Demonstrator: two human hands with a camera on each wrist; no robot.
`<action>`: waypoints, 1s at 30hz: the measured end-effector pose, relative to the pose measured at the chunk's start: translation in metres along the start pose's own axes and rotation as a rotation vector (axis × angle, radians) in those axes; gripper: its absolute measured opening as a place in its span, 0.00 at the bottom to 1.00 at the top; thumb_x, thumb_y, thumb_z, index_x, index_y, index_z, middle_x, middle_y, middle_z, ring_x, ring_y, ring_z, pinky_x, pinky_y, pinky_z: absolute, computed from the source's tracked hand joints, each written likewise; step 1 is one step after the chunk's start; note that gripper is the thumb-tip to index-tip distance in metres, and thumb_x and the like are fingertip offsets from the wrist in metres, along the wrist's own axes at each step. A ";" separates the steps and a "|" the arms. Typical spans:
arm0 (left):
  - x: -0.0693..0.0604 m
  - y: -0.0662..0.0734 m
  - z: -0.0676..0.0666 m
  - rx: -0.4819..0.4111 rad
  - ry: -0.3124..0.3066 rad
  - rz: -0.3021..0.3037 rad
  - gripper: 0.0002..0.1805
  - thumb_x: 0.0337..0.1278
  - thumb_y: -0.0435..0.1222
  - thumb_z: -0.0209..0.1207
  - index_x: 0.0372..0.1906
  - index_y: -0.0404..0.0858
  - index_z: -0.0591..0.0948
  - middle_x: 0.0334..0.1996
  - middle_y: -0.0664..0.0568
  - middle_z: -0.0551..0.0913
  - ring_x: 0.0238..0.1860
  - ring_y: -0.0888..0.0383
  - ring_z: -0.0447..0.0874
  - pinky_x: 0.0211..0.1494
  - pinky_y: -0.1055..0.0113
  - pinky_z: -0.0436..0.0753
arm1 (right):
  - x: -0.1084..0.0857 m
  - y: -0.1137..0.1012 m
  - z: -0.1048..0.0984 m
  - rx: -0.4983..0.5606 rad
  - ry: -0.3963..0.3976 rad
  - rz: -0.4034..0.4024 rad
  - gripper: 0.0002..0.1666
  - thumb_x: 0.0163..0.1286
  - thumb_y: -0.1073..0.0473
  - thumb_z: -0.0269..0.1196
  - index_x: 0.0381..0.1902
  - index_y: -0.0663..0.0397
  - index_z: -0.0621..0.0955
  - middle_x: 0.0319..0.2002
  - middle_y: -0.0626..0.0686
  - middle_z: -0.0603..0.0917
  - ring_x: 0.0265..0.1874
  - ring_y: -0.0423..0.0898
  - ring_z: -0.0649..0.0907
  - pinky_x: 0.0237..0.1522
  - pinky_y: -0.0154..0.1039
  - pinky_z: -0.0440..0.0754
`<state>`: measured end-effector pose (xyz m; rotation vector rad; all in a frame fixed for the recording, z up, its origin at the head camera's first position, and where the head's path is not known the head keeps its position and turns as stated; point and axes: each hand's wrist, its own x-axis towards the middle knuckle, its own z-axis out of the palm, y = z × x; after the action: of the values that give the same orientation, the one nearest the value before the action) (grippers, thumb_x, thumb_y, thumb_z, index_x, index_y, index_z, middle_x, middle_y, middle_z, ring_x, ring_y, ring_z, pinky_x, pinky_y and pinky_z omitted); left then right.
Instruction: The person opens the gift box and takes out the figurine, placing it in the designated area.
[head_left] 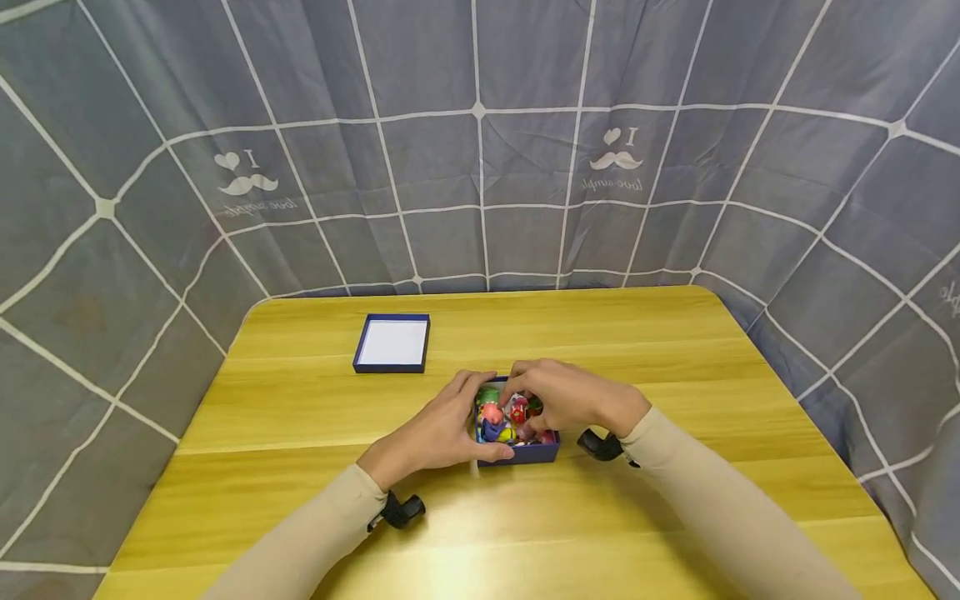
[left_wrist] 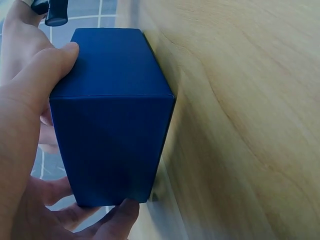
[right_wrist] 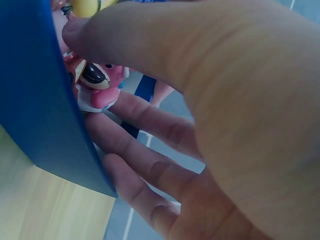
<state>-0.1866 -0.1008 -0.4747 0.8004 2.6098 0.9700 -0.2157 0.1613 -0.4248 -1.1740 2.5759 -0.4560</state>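
A small dark blue box (head_left: 531, 454) stands without its lid on the table, filled with several colourful toy figurines (head_left: 491, 414). My left hand (head_left: 442, 427) grips the box from its left side. Its thumb lies along the near wall and its other fingers spread round the side and far corner, as the left wrist view shows on the blue wall (left_wrist: 112, 145). From the right, my right hand (head_left: 573, 393) reaches down into the box. Its thumb and fingers are round a red toy figurine (head_left: 518, 409), partly hidden, with a black-and-cream patch (right_wrist: 95, 75).
A shallow square blue lid (head_left: 392, 343) with a white inside lies behind and left of the box. The yellow wood-grain table (head_left: 300, 492) ends at a grey curtain (head_left: 525, 167) with white lines. Both wrists wear black devices (head_left: 402, 510).
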 end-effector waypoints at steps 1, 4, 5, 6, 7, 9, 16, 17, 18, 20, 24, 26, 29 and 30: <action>0.000 0.001 0.000 -0.001 0.003 -0.001 0.67 0.63 0.68 0.80 0.95 0.43 0.60 0.82 0.43 0.72 0.76 0.46 0.82 0.81 0.43 0.85 | 0.001 0.000 0.000 0.003 -0.003 -0.004 0.21 0.76 0.61 0.82 0.64 0.47 0.93 0.62 0.50 0.88 0.47 0.45 0.88 0.54 0.40 0.90; 0.001 0.003 -0.001 -0.006 0.009 -0.001 0.66 0.64 0.67 0.80 0.95 0.42 0.61 0.81 0.42 0.72 0.75 0.46 0.83 0.80 0.43 0.86 | 0.003 0.001 -0.002 0.002 0.001 -0.024 0.18 0.76 0.62 0.82 0.61 0.47 0.94 0.61 0.50 0.90 0.47 0.43 0.88 0.54 0.40 0.91; 0.001 0.004 -0.001 -0.005 0.007 -0.003 0.66 0.64 0.67 0.80 0.95 0.43 0.60 0.82 0.42 0.72 0.75 0.46 0.83 0.80 0.43 0.86 | 0.003 0.001 -0.003 0.003 0.004 -0.028 0.18 0.75 0.62 0.82 0.60 0.47 0.94 0.61 0.50 0.90 0.48 0.43 0.89 0.55 0.40 0.92; 0.001 0.005 -0.001 -0.005 0.007 -0.004 0.67 0.64 0.68 0.80 0.95 0.42 0.60 0.82 0.42 0.72 0.75 0.46 0.83 0.80 0.43 0.86 | 0.003 0.002 -0.003 0.001 0.007 -0.030 0.17 0.75 0.62 0.83 0.59 0.47 0.95 0.60 0.50 0.91 0.49 0.43 0.89 0.56 0.41 0.92; 0.002 0.005 -0.001 -0.006 0.006 -0.004 0.67 0.64 0.68 0.80 0.95 0.43 0.60 0.82 0.42 0.72 0.76 0.45 0.83 0.80 0.43 0.86 | 0.003 0.002 -0.004 -0.003 0.009 -0.031 0.16 0.75 0.61 0.83 0.58 0.46 0.95 0.60 0.50 0.91 0.50 0.43 0.89 0.57 0.42 0.92; 0.003 0.007 -0.002 -0.006 0.006 -0.004 0.66 0.64 0.68 0.79 0.95 0.43 0.60 0.82 0.42 0.72 0.76 0.45 0.83 0.81 0.43 0.85 | 0.002 0.003 -0.005 -0.006 0.015 -0.027 0.15 0.74 0.61 0.83 0.56 0.46 0.95 0.60 0.49 0.91 0.52 0.43 0.89 0.59 0.43 0.93; 0.002 0.006 -0.003 -0.008 -0.006 -0.013 0.66 0.64 0.67 0.80 0.95 0.44 0.60 0.83 0.42 0.71 0.76 0.45 0.84 0.80 0.44 0.86 | 0.000 0.003 -0.005 0.076 0.023 -0.024 0.14 0.77 0.62 0.80 0.57 0.49 0.94 0.58 0.50 0.91 0.47 0.43 0.88 0.52 0.39 0.91; 0.001 0.005 -0.003 -0.010 -0.006 -0.014 0.66 0.64 0.67 0.80 0.95 0.43 0.60 0.83 0.42 0.71 0.75 0.45 0.84 0.80 0.44 0.86 | 0.001 0.003 -0.005 0.092 0.029 -0.028 0.14 0.77 0.62 0.79 0.58 0.50 0.93 0.57 0.50 0.91 0.46 0.42 0.88 0.51 0.37 0.91; 0.001 0.005 -0.003 -0.014 -0.004 -0.016 0.66 0.64 0.66 0.81 0.95 0.43 0.60 0.83 0.42 0.71 0.75 0.46 0.84 0.79 0.45 0.87 | 0.001 0.004 -0.005 0.108 0.035 -0.031 0.13 0.78 0.63 0.78 0.58 0.51 0.93 0.57 0.50 0.91 0.44 0.41 0.88 0.49 0.36 0.91; 0.000 0.004 -0.003 -0.021 0.002 -0.019 0.65 0.64 0.66 0.81 0.94 0.43 0.60 0.84 0.41 0.70 0.74 0.46 0.84 0.79 0.45 0.87 | 0.002 0.004 -0.005 0.132 0.049 -0.038 0.13 0.79 0.63 0.77 0.58 0.52 0.93 0.56 0.50 0.92 0.42 0.38 0.88 0.47 0.33 0.90; -0.001 0.005 -0.005 -0.025 -0.007 -0.030 0.66 0.64 0.66 0.81 0.95 0.43 0.60 0.85 0.42 0.70 0.76 0.45 0.83 0.81 0.44 0.85 | 0.003 0.004 -0.006 0.165 0.057 -0.045 0.11 0.82 0.62 0.74 0.58 0.54 0.92 0.54 0.50 0.93 0.39 0.35 0.89 0.45 0.31 0.89; -0.002 0.005 -0.005 -0.019 -0.016 -0.033 0.66 0.64 0.67 0.80 0.95 0.43 0.59 0.85 0.42 0.70 0.78 0.44 0.82 0.82 0.43 0.84 | 0.002 0.004 -0.007 0.172 0.063 -0.045 0.10 0.84 0.62 0.73 0.59 0.54 0.91 0.52 0.51 0.94 0.37 0.35 0.89 0.44 0.32 0.90; -0.001 0.006 -0.004 -0.004 -0.025 -0.038 0.67 0.64 0.67 0.80 0.95 0.43 0.59 0.84 0.42 0.70 0.78 0.45 0.82 0.83 0.43 0.84 | 0.003 0.005 -0.010 0.173 0.083 -0.041 0.10 0.85 0.61 0.72 0.59 0.54 0.91 0.51 0.51 0.95 0.36 0.34 0.90 0.45 0.33 0.91; -0.001 0.006 -0.004 -0.003 -0.025 -0.039 0.67 0.64 0.67 0.80 0.95 0.43 0.59 0.84 0.42 0.71 0.77 0.45 0.82 0.83 0.44 0.84 | 0.003 0.005 -0.011 0.173 0.091 -0.039 0.10 0.85 0.60 0.72 0.59 0.53 0.91 0.51 0.51 0.95 0.36 0.34 0.91 0.46 0.34 0.92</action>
<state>-0.1848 -0.0997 -0.4682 0.7531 2.5915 0.9471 -0.2249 0.1637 -0.4171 -1.1693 2.5319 -0.7411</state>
